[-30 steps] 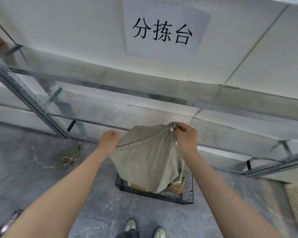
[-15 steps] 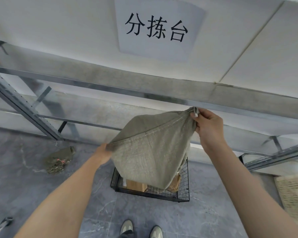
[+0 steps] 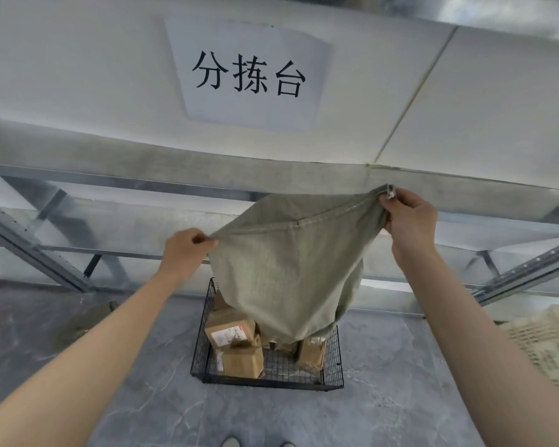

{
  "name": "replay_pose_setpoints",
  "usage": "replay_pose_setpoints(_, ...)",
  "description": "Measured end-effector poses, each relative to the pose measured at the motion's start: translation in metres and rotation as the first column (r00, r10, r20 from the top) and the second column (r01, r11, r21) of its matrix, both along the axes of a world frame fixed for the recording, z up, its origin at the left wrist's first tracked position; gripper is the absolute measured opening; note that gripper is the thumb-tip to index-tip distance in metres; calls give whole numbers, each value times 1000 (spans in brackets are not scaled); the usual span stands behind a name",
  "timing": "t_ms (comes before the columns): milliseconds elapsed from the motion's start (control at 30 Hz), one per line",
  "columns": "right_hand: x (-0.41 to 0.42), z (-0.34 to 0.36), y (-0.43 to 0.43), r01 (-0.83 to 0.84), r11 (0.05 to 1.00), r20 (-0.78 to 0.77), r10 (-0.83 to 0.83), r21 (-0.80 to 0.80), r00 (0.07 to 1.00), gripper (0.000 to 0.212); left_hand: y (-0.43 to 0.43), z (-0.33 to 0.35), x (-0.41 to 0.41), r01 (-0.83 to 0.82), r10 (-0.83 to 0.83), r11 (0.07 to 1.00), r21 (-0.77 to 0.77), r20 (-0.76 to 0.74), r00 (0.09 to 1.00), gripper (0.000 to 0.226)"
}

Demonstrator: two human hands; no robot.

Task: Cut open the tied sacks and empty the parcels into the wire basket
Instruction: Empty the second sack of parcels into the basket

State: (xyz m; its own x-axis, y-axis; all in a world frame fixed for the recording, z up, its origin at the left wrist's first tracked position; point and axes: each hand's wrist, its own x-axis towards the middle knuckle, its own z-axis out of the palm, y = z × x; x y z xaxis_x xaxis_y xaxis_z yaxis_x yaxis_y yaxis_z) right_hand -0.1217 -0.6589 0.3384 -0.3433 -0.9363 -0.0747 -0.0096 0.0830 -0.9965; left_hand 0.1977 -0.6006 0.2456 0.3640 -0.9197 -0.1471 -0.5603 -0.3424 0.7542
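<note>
Fingers of the left hand (image 3: 184, 250) were pinched on 1 bottom corner of the sack (image 3: 288, 279). Those of the right hand (image 3: 407, 221) were clamped on the other corner, held higher. The sack hung below and between the 2 hands, its long axis near vertical and its mouth down over the wire basket (image 3: 204, 343). It looked grey-green, woven and slack, likely almost empty. Brown parcels (image 3: 229, 329) lay in the basket under the mouth.

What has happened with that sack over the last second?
The left hand and right hand have lifted the sack higher, the right corner most, so more parcels show in the basket beneath. Both hands keep gripping the sack's corners, and the basket stays on the floor.
</note>
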Motion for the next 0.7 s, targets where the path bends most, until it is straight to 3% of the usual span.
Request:
replay_pose_setpoints(100, -11, 5, -14, 75, 990, -202, -100, -123, 974, 21, -17, 32, -20, -33, 21, 977, -211, -58, 998, 18)
replay_pose_setpoints(167, -14, -1, -21, 27, 994, -415, -69, -105, 907, 21, -25, 34, -28, 16, -21, 981, -194, -23, 1000, 16)
replay_pose_setpoints(233, -22, -12, -22, 40, 999, -575, -22, 18, 818, 19, -29, 31, -29, 37, -33, 990, -135, 33, 999, 13)
replay_pose_setpoints(400, -54, -20, -20, 218, 976, -563, -174, 11, 808, 21, -36, 45, -6, -104, 111, 969, -224, 17, 994, 18)
replay_pose_setpoints(533, -62, -18, -18, 193, 981, -571, -143, 27, 808, 20, -34, 52, 4, -76, 93, 973, -220, 69, 993, 21)
replay_pose_setpoints(700, -59, -9, -18, 202, 979, -516, -166, 13, 840, 20, -40, 65, 3, -94, 105, 961, -259, 29, 994, 17)
